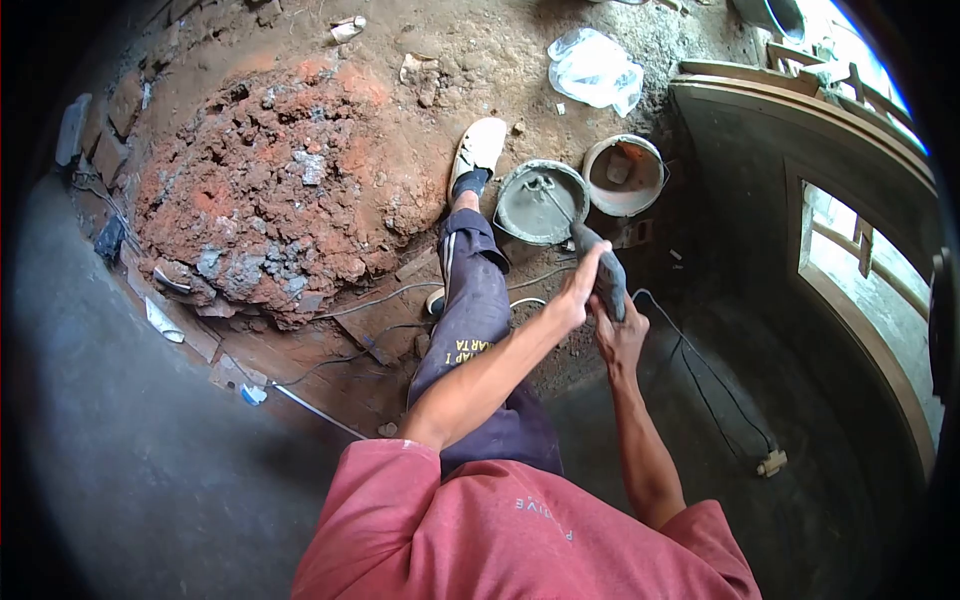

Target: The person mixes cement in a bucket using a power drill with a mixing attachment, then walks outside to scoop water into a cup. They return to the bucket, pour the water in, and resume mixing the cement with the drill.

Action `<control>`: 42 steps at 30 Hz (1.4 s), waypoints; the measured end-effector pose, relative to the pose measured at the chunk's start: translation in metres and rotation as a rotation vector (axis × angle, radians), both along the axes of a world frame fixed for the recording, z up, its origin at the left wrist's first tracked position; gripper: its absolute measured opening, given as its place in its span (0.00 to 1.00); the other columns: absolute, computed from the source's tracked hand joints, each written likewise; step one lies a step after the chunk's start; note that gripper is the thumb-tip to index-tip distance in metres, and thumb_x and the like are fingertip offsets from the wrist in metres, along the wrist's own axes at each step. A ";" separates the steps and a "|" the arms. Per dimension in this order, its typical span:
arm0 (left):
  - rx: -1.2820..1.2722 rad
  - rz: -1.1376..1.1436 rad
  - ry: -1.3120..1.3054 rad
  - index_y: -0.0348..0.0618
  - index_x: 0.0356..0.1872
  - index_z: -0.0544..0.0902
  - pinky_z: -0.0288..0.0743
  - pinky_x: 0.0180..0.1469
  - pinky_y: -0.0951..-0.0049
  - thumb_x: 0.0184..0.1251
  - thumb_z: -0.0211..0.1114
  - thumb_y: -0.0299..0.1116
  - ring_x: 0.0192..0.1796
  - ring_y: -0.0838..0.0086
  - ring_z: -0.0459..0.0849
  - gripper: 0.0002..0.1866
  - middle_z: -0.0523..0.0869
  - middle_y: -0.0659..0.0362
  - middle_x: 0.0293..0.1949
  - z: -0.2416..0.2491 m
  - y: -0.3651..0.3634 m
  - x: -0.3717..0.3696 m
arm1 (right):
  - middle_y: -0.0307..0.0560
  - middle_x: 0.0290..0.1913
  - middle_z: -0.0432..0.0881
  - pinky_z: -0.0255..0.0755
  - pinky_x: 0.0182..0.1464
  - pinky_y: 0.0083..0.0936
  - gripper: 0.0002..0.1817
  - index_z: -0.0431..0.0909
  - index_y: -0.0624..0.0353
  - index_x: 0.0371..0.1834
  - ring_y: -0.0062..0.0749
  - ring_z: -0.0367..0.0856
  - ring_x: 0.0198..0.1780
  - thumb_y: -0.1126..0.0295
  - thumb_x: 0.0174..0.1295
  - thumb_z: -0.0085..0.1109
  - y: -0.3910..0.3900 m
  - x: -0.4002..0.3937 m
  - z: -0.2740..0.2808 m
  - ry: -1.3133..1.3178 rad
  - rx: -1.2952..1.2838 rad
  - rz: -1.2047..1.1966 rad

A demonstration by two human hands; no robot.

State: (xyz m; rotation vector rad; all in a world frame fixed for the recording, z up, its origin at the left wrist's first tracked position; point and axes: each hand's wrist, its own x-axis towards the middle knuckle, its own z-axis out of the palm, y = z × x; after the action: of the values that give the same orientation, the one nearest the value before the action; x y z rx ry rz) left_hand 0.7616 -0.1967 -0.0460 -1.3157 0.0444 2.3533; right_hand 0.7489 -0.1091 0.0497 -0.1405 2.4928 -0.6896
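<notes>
My left hand [581, 287] is closed round the front part of a grey, dust-covered power drill [598, 262]. Further back, my right hand [621, 336] grips the drill's rear end, its fingers partly hidden. From the drill a thin mixing rod [560, 208] slants down into a round bucket [501, 214] of wet grey cement [535, 213]. The rod's lower end is under the cement, whose surface shows swirls and small lumps. A second bucket [626, 207] stands close on the right, with a reddish-brown inside and a block-like piece in it.
A large heap of reddish rubble [270, 190] lies left of my leg [468, 290]. Cables [375, 301] cross the ground, and another runs right to a socket [771, 463]. A clear plastic bag [594, 72] lies beyond the buckets. A wooden-framed window [860, 250] is at the right.
</notes>
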 end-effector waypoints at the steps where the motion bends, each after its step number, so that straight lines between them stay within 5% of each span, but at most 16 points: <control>1: -0.006 0.039 -0.007 0.48 0.40 0.81 0.74 0.50 0.65 0.53 0.67 0.62 0.43 0.69 0.80 0.27 0.83 0.60 0.38 -0.012 -0.004 -0.004 | 0.56 0.40 0.89 0.79 0.45 0.30 0.25 0.79 0.60 0.60 0.39 0.90 0.42 0.65 0.60 0.71 -0.003 -0.004 -0.013 -0.009 -0.036 0.011; 5: -0.004 0.173 0.013 0.55 0.28 0.78 0.79 0.36 0.63 0.57 0.67 0.59 0.29 0.70 0.81 0.20 0.81 0.63 0.27 -0.044 -0.026 -0.011 | 0.64 0.38 0.86 0.78 0.42 0.41 0.22 0.79 0.60 0.53 0.59 0.86 0.44 0.59 0.60 0.69 -0.030 -0.018 -0.045 -0.043 -0.094 0.049; 14: -0.124 0.049 -0.086 0.53 0.34 0.79 0.77 0.38 0.64 0.54 0.66 0.60 0.32 0.69 0.80 0.22 0.81 0.61 0.29 -0.050 0.012 0.020 | 0.71 0.36 0.84 0.77 0.42 0.46 0.27 0.78 0.66 0.56 0.63 0.85 0.43 0.57 0.59 0.67 0.005 0.017 -0.052 -0.120 0.078 0.011; 26: 0.006 -0.101 -0.099 0.45 0.43 0.81 0.74 0.46 0.62 0.50 0.68 0.63 0.42 0.68 0.79 0.32 0.82 0.58 0.39 -0.018 0.036 0.044 | 0.61 0.40 0.87 0.79 0.45 0.38 0.25 0.79 0.60 0.59 0.54 0.88 0.44 0.61 0.61 0.67 0.037 0.042 -0.025 -0.163 0.048 -0.055; 32: -0.022 -0.078 -0.029 0.48 0.43 0.82 0.74 0.47 0.64 0.52 0.67 0.65 0.42 0.68 0.80 0.30 0.83 0.59 0.40 -0.044 0.032 0.033 | 0.59 0.38 0.88 0.78 0.43 0.33 0.25 0.80 0.62 0.57 0.45 0.90 0.41 0.59 0.61 0.69 0.025 0.028 -0.031 -0.135 0.020 -0.086; 42: -0.140 -0.155 0.184 0.54 0.29 0.81 0.72 0.40 0.69 0.59 0.61 0.65 0.33 0.73 0.79 0.24 0.81 0.64 0.28 -0.061 0.016 0.035 | 0.63 0.32 0.86 0.77 0.40 0.37 0.31 0.82 0.69 0.38 0.47 0.87 0.36 0.46 0.53 0.74 0.021 0.028 -0.053 -0.134 0.208 -0.177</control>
State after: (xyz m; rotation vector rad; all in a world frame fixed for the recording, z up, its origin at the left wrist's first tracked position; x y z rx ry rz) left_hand 0.7964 -0.1805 -0.1066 -1.1092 0.3599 2.3652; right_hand 0.7772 -0.0882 -0.0035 0.1985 2.4474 -0.4876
